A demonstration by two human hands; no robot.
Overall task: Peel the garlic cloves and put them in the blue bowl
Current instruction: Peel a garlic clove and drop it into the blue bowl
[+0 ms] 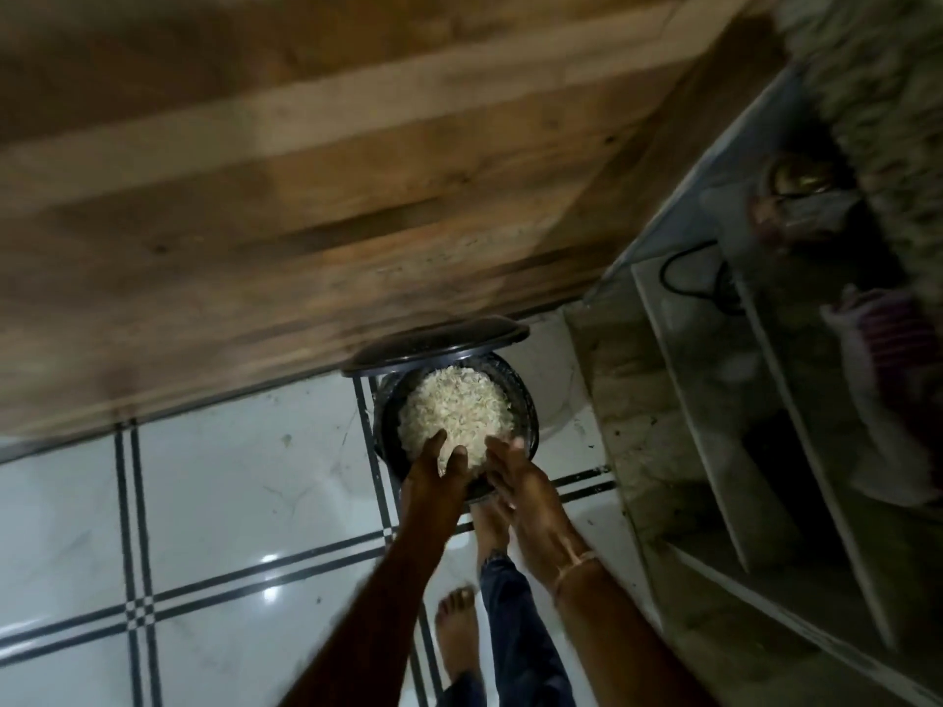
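- We look down on a glossy white tiled floor crossed by dark double lines, with a wooden cabinet behind and shelves to the right.
- One dark round bin stands on the floor, heaped with pale scraps. Its one lid rests against the cabinet.
- Two hands: our left hand reaches into the scraps, and we cannot tell whether it grips any. Our right hand is loose-fingered at the rim.
- Two bare feet.

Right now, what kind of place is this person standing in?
Probably a room in a home, perhaps a kitchen or store corner: glossy white floor tiles with dark stripes, open shelves holding household things on the right, and a bare foot on the floor.
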